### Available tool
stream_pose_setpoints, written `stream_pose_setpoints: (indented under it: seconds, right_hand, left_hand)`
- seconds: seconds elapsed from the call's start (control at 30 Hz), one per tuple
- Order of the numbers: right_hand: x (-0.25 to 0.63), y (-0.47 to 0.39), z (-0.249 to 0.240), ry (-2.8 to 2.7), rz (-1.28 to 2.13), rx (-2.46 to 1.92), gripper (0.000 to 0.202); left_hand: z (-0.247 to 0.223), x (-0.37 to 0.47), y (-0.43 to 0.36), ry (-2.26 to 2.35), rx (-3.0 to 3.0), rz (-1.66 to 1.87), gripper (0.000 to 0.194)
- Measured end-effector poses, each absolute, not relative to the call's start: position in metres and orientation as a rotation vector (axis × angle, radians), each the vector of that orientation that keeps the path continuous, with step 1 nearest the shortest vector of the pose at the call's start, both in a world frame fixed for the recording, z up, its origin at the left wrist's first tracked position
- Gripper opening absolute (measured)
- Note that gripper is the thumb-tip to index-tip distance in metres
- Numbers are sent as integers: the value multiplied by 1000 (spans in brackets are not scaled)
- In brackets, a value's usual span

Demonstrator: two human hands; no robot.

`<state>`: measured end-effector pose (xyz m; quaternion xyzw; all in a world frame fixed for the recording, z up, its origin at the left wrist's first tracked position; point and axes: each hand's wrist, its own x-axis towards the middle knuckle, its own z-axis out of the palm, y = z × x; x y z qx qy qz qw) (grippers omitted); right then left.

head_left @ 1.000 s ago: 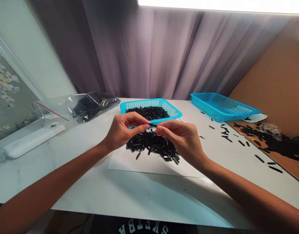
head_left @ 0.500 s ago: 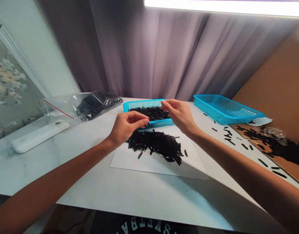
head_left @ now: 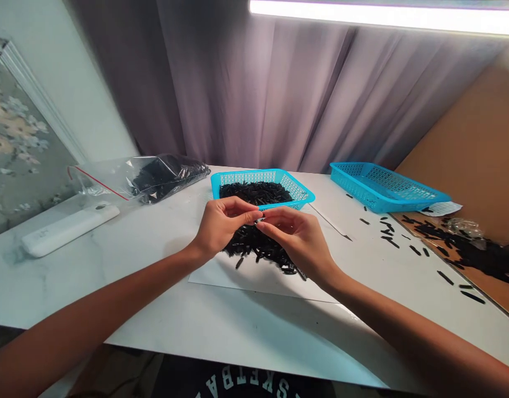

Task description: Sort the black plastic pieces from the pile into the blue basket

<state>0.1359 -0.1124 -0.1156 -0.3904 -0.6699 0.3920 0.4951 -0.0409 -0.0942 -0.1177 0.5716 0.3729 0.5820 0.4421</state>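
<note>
My left hand [head_left: 219, 225] and my right hand [head_left: 306, 237] meet fingertip to fingertip, each closed in a pinch. Between them shows a bit of a small black piece [head_left: 261, 216], mostly covered by the fingers. Below the hands a pile of slim, oblong black pieces [head_left: 254, 251] lies on a white sheet [head_left: 221, 281], partly hidden by my right hand. Just behind, a blue perforated basket [head_left: 306, 194] holds many more such pieces [head_left: 256, 192].
On the left are a clear zip bag [head_left: 163, 177] of black pieces and a white oblong device [head_left: 72, 229]. At right stand a second blue basket [head_left: 387, 190], scattered black pieces [head_left: 389, 235] and a thin pointed stick [head_left: 331, 222]. A bright light bar [head_left: 383, 17] hangs above.
My right hand has come down and left from over the basket to meet my left hand. The left hand has shifted slightly right and lower, and its fingertips now touch the right hand's.
</note>
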Motion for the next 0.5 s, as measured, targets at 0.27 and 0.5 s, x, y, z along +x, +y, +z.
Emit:
stream_pose_setpoints:
  seconds: [0.27, 0.5]
  right_hand:
    - [140, -108, -118, -1820, 256, -946, 7]
    - [147, -104, -114, -1776, 306, -937, 7]
  left_hand:
    - [-120, -36, -102, 931, 1309, 1393, 27]
    - [-117, -40, -99, 888, 1308, 1332, 31]
